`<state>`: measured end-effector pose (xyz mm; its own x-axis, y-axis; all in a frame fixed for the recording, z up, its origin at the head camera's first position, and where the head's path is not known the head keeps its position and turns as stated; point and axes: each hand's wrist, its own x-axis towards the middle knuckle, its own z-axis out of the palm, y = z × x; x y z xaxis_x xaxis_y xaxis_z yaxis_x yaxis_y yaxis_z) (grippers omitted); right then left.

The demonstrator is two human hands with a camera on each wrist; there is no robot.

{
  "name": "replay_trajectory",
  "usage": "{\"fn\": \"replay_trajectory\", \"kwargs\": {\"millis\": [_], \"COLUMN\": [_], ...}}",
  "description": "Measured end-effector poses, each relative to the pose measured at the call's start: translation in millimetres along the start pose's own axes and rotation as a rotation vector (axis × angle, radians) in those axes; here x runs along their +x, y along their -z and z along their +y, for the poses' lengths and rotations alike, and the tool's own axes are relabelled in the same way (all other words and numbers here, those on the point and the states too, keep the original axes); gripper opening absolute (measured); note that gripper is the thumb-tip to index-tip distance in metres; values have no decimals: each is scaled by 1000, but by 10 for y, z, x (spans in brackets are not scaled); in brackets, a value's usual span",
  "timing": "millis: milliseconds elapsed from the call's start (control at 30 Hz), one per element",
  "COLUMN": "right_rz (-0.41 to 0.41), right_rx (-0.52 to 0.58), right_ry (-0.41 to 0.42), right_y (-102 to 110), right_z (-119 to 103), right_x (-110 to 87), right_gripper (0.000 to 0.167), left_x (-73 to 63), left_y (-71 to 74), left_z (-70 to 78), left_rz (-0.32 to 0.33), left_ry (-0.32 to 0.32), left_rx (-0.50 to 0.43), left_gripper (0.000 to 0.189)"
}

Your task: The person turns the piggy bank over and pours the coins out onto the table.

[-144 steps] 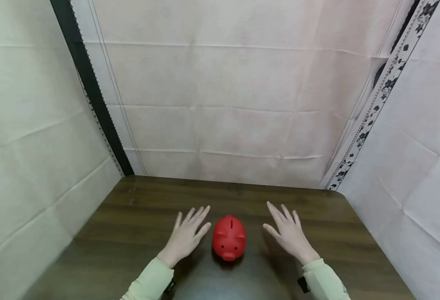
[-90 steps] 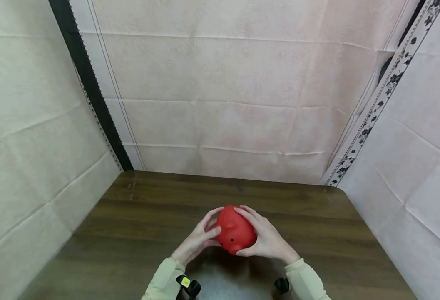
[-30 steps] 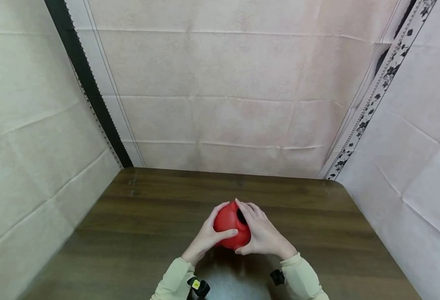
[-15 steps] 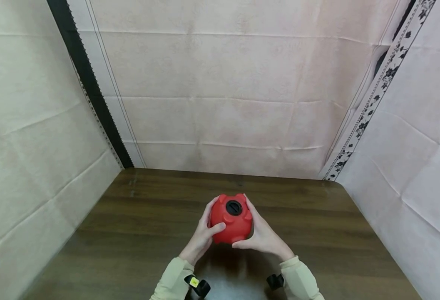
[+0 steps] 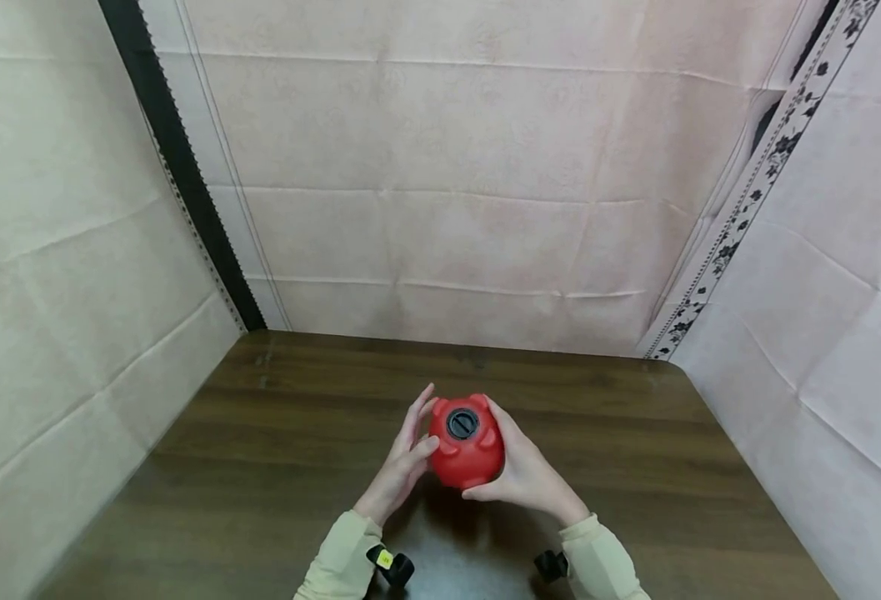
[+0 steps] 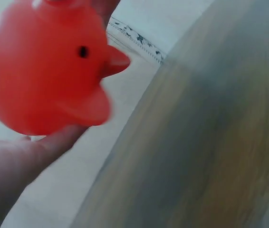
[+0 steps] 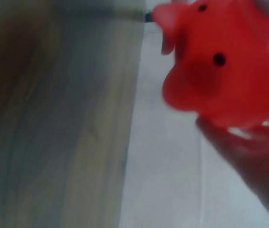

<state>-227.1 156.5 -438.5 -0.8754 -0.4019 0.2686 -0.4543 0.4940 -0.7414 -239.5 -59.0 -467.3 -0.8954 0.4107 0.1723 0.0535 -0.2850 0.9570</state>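
Observation:
A red piggy bank (image 5: 470,458) is held off the table, belly turned up toward the head camera, its short feet and round black plug (image 5: 463,423) showing. My right hand (image 5: 526,475) grips it from the right, thumb along the near side and fingers behind. On the other side my left hand (image 5: 398,475) has its fingers extended; the thumb lies at the bank's left edge, and whether it presses there I cannot tell. Close up in the left wrist view, the piggy bank (image 6: 44,66) shows an eye and an ear. In the right wrist view, the piggy bank (image 7: 239,66) is slightly blurred.
Below the hands lies a dark brown wooden table (image 5: 297,450). Pale cloth curtains (image 5: 440,208) hang behind it and on both sides, with a black strip at left and a floral border at right. Both wrists carry small black cameras (image 5: 551,567).
The piggy bank stood upright on the table first; both hands then took hold, lifted it and turned it belly up. Most recently the left fingers have straightened and drawn slightly left of it.

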Motion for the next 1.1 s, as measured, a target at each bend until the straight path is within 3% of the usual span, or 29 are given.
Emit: {"fn": "replay_trajectory", "kwargs": {"millis": [100, 300, 500, 633, 767, 900, 1000, 1100], "right_rz": [28, 94, 23, 2, 157, 277, 267, 257], "right_rx": [-24, 27, 71, 53, -122, -448, -608, -650], "right_ry": [-15, -84, -152, -61, 209, 391, 401, 350], "right_y": [-31, -114, -132, -9, 153, 228, 219, 184], "right_z": [7, 29, 48, 25, -117, -274, -337, -362], "right_x": [-23, -74, -95, -147, -94, 65, 153, 186], "right_gripper": [115, 114, 114, 109, 77, 31, 22, 22], "left_x": [18, 76, 65, 46, 33, 42, 53, 56], "left_y": [-17, -69, -108, -145, -152, -168, -191, -206], "left_z": [20, -28, -107, -129, -140, -119, -78, -35], "left_rz": [38, 20, 100, 138, 148, 148, 145, 153], "left_ry": [26, 62, 23, 3, 8, 21, 16, 6], "left_rx": [68, 98, 237, 279, 299, 322, 341, 394], "left_gripper": [68, 66, 63, 58, 58, 62, 63, 64]}}
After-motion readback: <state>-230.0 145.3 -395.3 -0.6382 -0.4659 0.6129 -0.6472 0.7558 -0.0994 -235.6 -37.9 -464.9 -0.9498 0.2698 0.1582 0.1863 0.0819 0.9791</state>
